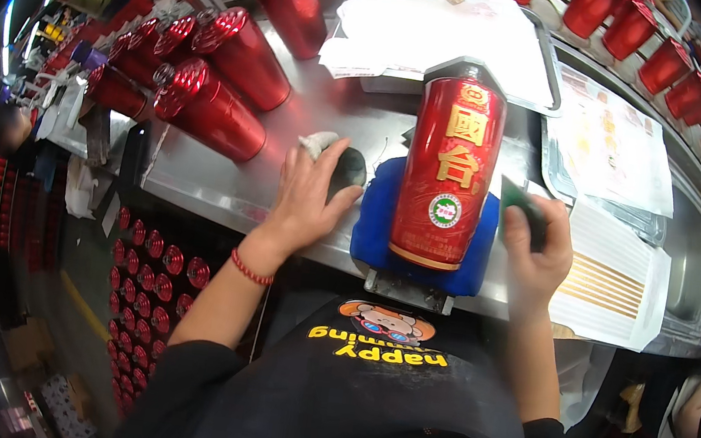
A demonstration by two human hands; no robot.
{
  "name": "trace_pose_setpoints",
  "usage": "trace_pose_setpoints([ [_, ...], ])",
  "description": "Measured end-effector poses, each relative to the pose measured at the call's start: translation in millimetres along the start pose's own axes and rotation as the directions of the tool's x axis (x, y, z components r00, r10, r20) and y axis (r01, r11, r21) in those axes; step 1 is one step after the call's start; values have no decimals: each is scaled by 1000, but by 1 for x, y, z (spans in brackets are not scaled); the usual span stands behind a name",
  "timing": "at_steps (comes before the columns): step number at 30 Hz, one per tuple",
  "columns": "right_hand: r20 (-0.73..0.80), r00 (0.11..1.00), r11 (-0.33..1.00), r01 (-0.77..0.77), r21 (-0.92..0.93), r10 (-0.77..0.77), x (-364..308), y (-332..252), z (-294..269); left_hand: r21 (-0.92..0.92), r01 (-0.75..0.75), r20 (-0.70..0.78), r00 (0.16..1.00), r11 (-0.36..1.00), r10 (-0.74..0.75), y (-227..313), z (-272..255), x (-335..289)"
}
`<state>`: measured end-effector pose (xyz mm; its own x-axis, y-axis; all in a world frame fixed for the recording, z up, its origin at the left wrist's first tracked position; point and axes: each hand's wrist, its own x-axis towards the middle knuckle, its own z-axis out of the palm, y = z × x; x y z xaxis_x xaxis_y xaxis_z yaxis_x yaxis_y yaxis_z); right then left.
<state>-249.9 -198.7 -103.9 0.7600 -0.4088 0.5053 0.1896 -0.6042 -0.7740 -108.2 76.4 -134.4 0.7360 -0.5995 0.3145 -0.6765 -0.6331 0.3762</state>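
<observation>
A red bottle with raised gold characters and a round white-and-green label leans on a blue cloth-covered rest in front of me. To its left is my left hand, fingers curled, with a dark rounded piece between thumb and forefinger. A whitish wad, perhaps cloth, shows past those fingers. On the bottle's other side my right hand, slightly blurred, grips a dark green flat scraper with a pointed corner. Neither hand touches the bottle.
Several red bottles stand at the left of the metal table. Behind lies a white-sheeted tray. To the right are a sheet with gold decals and white strips with gold lines. More bottles line the far edge.
</observation>
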Motion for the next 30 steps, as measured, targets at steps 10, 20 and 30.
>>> trace_pose_setpoints([
  [10, 154, 915, 907, 394, -146, -373, 29, -32, -13, -406, 437, 153, 898, 803, -412, -17, -38, 30],
  [20, 228, 928, 936, 329, -125, -295, 142, -24, 9, -871, 347, 438, 869, -349, -231, 25, -24, 32],
  [30, 137, 975, 948, -205, 245, 176, 36, -54, 13, -930, 318, 302, 947, 183, -109, 97, -41, 50],
])
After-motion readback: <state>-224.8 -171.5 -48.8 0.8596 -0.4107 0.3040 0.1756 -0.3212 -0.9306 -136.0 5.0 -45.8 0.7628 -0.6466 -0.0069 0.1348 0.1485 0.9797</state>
